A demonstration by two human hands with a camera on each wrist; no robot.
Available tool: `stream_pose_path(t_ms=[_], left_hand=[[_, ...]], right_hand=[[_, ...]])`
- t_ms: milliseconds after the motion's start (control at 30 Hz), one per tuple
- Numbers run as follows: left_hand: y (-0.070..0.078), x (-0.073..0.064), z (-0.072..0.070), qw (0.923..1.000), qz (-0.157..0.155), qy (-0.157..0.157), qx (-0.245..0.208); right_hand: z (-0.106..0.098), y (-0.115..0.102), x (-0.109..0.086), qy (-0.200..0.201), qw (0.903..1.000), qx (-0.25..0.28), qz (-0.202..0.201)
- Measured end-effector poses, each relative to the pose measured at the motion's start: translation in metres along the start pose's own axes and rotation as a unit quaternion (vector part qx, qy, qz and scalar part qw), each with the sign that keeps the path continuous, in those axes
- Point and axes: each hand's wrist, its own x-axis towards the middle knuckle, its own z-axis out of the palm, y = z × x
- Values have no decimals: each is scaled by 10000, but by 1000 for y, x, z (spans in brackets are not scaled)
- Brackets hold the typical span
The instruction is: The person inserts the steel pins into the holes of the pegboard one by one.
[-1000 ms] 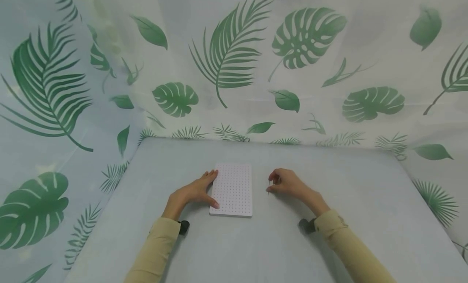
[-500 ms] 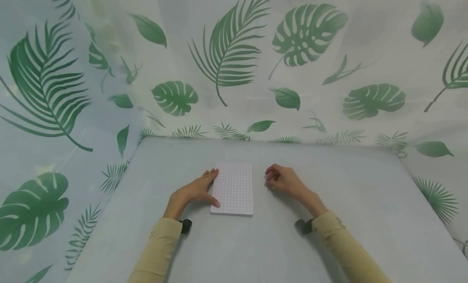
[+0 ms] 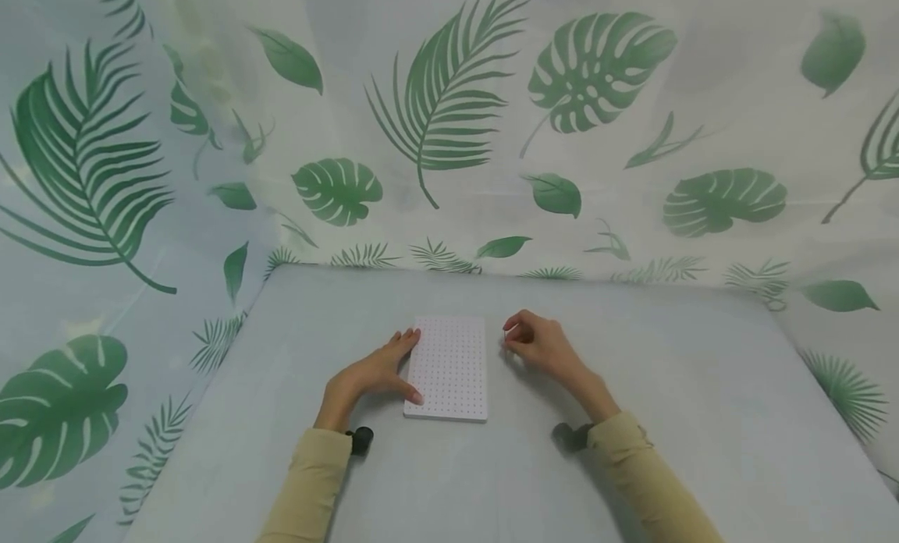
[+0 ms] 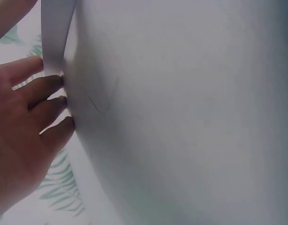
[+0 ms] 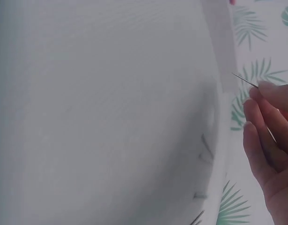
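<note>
A white board dotted with rows of small holes lies flat on the table. My left hand rests at its left side with fingers spread, the thumb on the near left corner and fingertips at the far left edge. In the left wrist view the fingertips touch down beside the board. Right of the board, my right hand pinches a thin metal pin between thumb and fingers. The pin's pointed end sticks out past the thumb in the right wrist view, apart from the board.
Several thin dark metal pieces lie on the pale table under the right hand. A fine dark line shows on the table near the left hand. Leaf-printed curtains stand behind and at the sides.
My right hand has moved left and slightly away from me, closer to the board, still pinching the pin. The left hand and the board stay in place.
</note>
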Motion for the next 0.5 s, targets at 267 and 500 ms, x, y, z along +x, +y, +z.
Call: stream_pose_path(t_ms=[267, 500], left_hand=[[3, 2, 1, 10000, 13, 31, 29], [1, 0, 1, 9999, -69, 83, 28]], right_hand=[[5, -9, 7, 88, 9997, 245, 14], [15, -19, 17, 49, 9989, 464, -62]])
